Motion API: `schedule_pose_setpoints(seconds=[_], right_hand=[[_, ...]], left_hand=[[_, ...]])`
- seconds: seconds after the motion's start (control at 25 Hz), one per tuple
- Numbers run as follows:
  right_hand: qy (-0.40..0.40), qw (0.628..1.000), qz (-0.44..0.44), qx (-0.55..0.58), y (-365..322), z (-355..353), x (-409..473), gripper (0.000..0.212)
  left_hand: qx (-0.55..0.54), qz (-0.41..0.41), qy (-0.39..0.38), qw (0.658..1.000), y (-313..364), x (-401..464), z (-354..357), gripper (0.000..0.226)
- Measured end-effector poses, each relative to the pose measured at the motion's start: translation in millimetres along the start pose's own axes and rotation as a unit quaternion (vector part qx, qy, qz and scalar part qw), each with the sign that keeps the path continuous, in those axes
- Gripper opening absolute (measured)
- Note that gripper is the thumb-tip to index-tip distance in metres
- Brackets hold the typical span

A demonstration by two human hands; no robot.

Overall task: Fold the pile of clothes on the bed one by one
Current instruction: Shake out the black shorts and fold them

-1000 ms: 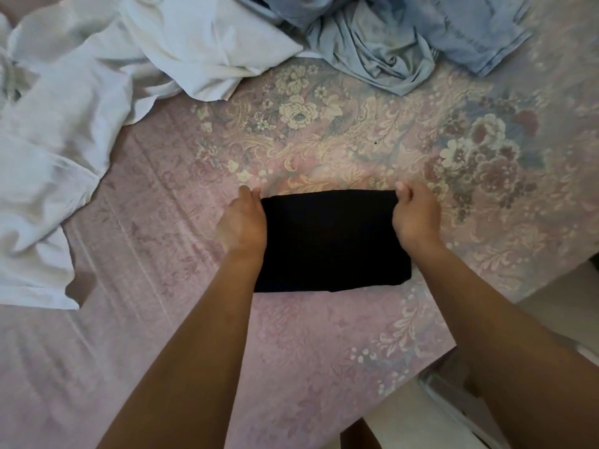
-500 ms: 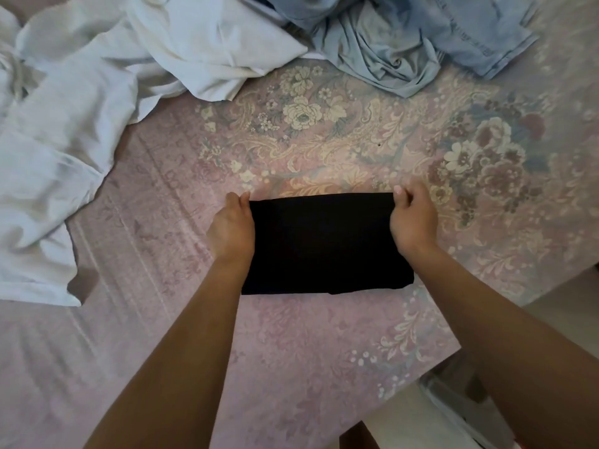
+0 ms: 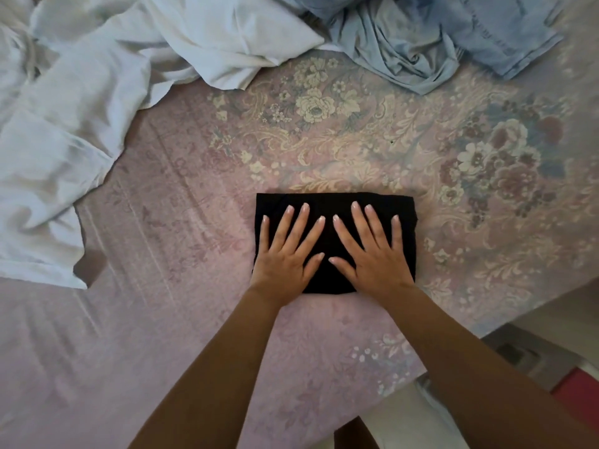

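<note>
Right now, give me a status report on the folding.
Left hand and right hand flat on the folded black garment. White and blue clothes unfolded behind.

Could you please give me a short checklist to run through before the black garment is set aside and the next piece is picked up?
1. Black garment folded into a compact rectangle: ok.
2. Left hand and right hand flat on it, fingers spread, gripping nothing: ok.
3. Its visible edges lie straight: ok at the far edge; the near edge is hidden under the wrists, cannot tell.
4. Bare bed cover beside it to slide it onto: ok.
5. Next pieces in view: white garment and blue garment, both unfolded: ok.
6. Whether they lie within reach: cannot tell.
</note>
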State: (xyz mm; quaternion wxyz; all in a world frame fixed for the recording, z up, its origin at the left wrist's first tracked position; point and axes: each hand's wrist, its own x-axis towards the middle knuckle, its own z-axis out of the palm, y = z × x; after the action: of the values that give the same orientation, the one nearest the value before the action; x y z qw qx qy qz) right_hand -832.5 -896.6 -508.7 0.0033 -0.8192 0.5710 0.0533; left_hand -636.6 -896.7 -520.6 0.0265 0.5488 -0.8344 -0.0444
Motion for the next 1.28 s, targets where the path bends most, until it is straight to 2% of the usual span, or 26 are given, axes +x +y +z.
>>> schedule_pose_setpoints(seconds=[0.12, 0.24, 0.32, 0.4, 0.48, 0.56, 0.68, 0.72, 0.8, 0.88, 0.92, 0.96, 1.0, 1.04, 1.08, 1.16, 1.2, 1.24, 1.28], right_hand=[[-0.043, 0.999, -0.009, -0.015, 6, -9, -6, 0.077], [-0.095, 0.99, -0.091, -0.045, 15, -17, -17, 0.114], [-0.139, 0.983, -0.112, -0.05, 20, -22, -12, 0.129], [-0.157, 0.981, -0.101, -0.056, 24, -29, 2, 0.125], [-0.138, 0.983, -0.105, -0.06, 30, -32, 13, 0.106], [-0.119, 0.987, -0.091, -0.057, 30, -33, 17, 0.095], [-0.128, 0.988, -0.06, -0.066, 15, -39, 8, 0.083], [-0.138, 0.987, -0.064, -0.054, 7, -44, 5, 0.075], [-0.151, 0.985, -0.082, -0.032, -22, -61, 0, 0.059], [-0.181, 0.976, -0.115, -0.025, -64, -78, -7, 0.06], [-0.219, 0.966, -0.134, -0.03, -90, -85, -12, 0.074], [-0.267, 0.953, -0.141, -0.018, -120, -87, -18, 0.102], [-0.27, 0.951, -0.148, -0.008, -147, -91, -24, 0.129], [-0.263, 0.95, -0.168, -0.01, -174, -98, -28, 0.143], [-0.265, 0.947, -0.181, -0.009, -206, -112, -28, 0.141], [-0.3, 0.921, -0.248, -0.006, -267, -128, -43, 0.105], [-0.333, 0.908, -0.254, -0.024, -297, -134, -48, 0.093], [-0.344, 0.904, -0.253, -0.028, -326, -138, -54, 0.09], [-0.31, 0.909, -0.277, -0.024, -353, -135, -63, 0.093]], left_hand=[[-0.006, 0.041, -0.024, 0.999, -10, -4, -12, 0.071], [0.052, 0.093, -0.11, 0.988, -21, -10, -24, 0.11], [0.077, 0.084, -0.171, 0.979, -19, 0, -32, 0.119], [0.065, 0.066, -0.179, 0.98, -14, 14, -32, 0.106], [0.061, 0.05, -0.141, 0.987, -13, 26, -40, 0.084], [0.065, 0.051, -0.117, 0.99, -12, 35, -50, 0.078], [0.074, 0.073, -0.22, 0.97, -6, 30, -72, 0.075], [0.064, 0.074, -0.205, 0.974, -7, 22, -76, 0.075], [0.056, 0.053, -0.164, 0.983, -23, -7, -90, 0.079], [0.051, 0.033, -0.147, 0.987, -46, -47, -114, 0.079], [0.047, 0.017, -0.171, 0.984, -61, -73, -128, 0.077], [0.072, -0.001, -0.197, 0.978, -74, -107, -129, 0.073], [0.074, -0.012, -0.231, 0.97, -81, -138, -130, 0.069], [0.078, -0.021, -0.211, 0.974, -91, -167, -128, 0.066], [0.078, -0.046, -0.196, 0.976, -106, -198, -131, 0.063], [0.07, -0.078, -0.196, 0.975, -128, -265, -128, 0.059], [0.059, -0.093, -0.194, 0.975, -141, -298, -127, 0.062], [0.075, -0.115, -0.199, 0.97, -153, -331, -128, 0.065], [0.087, -0.13, -0.202, 0.967, -162, -363, -134, 0.066]])
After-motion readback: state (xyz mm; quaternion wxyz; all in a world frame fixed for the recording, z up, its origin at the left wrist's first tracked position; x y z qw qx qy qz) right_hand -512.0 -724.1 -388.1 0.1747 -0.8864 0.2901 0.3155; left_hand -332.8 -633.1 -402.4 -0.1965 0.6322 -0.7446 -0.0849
